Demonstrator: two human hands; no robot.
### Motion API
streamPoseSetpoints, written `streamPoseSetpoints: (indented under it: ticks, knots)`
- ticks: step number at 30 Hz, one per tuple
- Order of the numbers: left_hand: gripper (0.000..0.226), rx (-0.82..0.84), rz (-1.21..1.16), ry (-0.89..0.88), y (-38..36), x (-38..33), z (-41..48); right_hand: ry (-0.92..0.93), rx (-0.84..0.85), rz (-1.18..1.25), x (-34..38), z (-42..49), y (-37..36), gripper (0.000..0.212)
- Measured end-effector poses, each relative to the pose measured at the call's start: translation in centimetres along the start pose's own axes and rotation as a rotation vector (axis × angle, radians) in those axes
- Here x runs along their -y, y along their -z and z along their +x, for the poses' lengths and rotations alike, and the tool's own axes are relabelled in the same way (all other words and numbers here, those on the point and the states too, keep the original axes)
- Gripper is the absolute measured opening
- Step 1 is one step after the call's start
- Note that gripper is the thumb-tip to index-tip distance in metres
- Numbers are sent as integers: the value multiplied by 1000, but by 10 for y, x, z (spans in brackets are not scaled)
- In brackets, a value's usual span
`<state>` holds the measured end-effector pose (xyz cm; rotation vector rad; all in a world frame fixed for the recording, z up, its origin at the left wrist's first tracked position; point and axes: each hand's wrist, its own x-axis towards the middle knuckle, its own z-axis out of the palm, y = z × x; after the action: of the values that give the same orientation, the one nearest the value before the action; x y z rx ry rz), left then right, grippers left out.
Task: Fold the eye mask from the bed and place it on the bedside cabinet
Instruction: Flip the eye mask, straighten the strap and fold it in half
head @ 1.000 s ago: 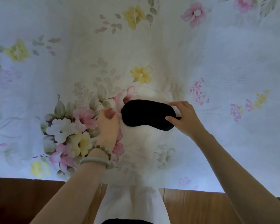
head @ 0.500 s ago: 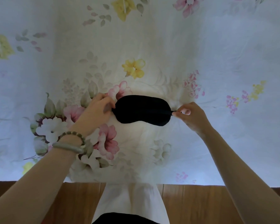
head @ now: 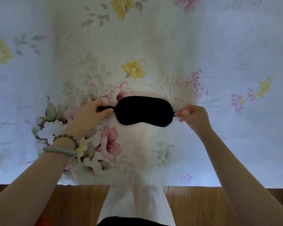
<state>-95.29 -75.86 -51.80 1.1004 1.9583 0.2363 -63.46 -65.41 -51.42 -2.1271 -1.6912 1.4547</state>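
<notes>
A black eye mask [head: 144,110] lies flat and spread out on the flowered bed sheet [head: 153,46], near the bed's front edge. My left hand [head: 90,113] pinches the strap end at the mask's left side. My right hand [head: 193,117] pinches the strap end at its right side. The mask is stretched straight between both hands. The bedside cabinet is not in view.
The bed's front edge runs across the bottom, with a wooden floor [head: 186,201] below it. A white garment on my legs [head: 134,203] shows at bottom centre. Two bracelets [head: 62,144] sit on my left wrist.
Both hands have moved outward from the mask's body to its two ends, and the mask now lies pulled flat between them.
</notes>
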Motion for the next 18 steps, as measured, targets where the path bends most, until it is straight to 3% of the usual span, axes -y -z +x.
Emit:
streamPoseSetpoints:
  ticks: [6,11,14,18]
  knots:
    - [26,-246,-167,160,-17,-8,-9,32,-112,-10,2,-5,-14,10]
    - [62,-459,-339,267,-32,-25,-28,-131,-335,159,5,-24,-24,49]
    - [50,-517,-137,41,-50,-45,-46,-367,-345,419,7,-41,-39,48]
    - [57,-254,382,-393,-89,-64,-63,-422,-193,584,12,-49,-60,35]
